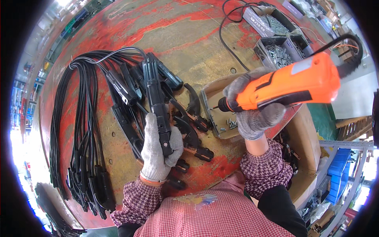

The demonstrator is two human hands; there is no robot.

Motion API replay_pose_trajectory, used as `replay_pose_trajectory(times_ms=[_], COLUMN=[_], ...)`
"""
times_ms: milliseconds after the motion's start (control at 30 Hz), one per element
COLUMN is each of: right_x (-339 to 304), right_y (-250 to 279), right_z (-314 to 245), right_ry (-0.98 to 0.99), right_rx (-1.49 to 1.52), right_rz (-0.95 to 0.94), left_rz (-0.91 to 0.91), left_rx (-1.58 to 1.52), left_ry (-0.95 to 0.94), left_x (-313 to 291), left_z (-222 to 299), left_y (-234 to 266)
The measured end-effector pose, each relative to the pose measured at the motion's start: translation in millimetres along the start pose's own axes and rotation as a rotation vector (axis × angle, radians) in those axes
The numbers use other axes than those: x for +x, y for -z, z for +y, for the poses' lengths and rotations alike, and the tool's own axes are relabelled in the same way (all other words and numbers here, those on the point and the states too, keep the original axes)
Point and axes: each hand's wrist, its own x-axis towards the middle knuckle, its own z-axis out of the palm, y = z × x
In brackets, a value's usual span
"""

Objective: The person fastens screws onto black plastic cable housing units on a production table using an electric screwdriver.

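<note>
My left hand (156, 154), in a white knit glove, is wrapped round the lower end of a black electrode holder handle (153, 91). A screw head shows near the handle's lower end, and a cable leaves its top. In my right hand (256, 120), gloved in grey, lies an orange electric screwdriver (294, 83). Its bit points left, over a shallow cardboard tray (219, 82) with a few loose screws (231, 124), apart from the handle. Black clamp levers with copper-coloured jaws (191, 136) lie just right of my left hand.
A bundle of black cables (81, 114) with handles on their ends covers the table's left side. Boxes of screws (278, 55) stand at the back right, near the screwdriver's black cord. A large cardboard box (304, 150) sits beside my right forearm. Red paint wears off the table (197, 35).
</note>
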Motion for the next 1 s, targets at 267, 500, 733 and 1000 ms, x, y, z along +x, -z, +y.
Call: replay_pose_trajectory(times_ms=[267,500,733,1000], right_x=[13,9,3,-7], right_y=[-37,-94,-134,-137], right_z=[-49,-80,-66,-48], right_ry=[-0.012,-0.100,-0.083,-0.075], right_rx=[0.225,0.069,0.126,0.087], right_rz=[-0.296,-0.462,-0.571,-0.510], left_rz=[-0.044,-0.051,-0.107,-0.104], left_rx=[0.045,-0.009,-0.026,0.016], left_ry=[0.021,0.108,0.074,0.070], left_x=[-4,-1,-4,-3], left_z=[7,5,8,13], left_y=[11,14,13,17])
